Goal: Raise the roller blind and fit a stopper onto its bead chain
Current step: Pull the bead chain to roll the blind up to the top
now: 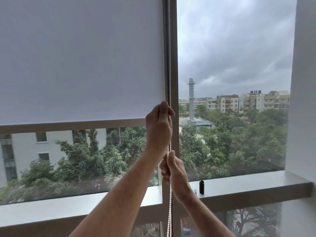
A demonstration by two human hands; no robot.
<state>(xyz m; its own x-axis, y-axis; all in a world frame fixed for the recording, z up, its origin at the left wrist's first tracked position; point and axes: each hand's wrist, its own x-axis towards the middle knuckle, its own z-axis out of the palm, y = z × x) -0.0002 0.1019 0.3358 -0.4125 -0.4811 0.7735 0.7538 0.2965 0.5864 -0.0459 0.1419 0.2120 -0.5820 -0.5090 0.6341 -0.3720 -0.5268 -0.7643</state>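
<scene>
Head view: left hand high, right hand below, both closed around the white beaded chain, likely staggered for alternating pulls. Chain hangs vertical along the grey window mullion; pale grey fabric roller blind half raised; small black cylinder on the sill's right stretch.

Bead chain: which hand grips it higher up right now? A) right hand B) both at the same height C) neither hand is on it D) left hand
D: the left hand closes on the bead chain up by the bottom edge of the roller blind, while the right hand grips the chain further down, just above the window sill.
</scene>
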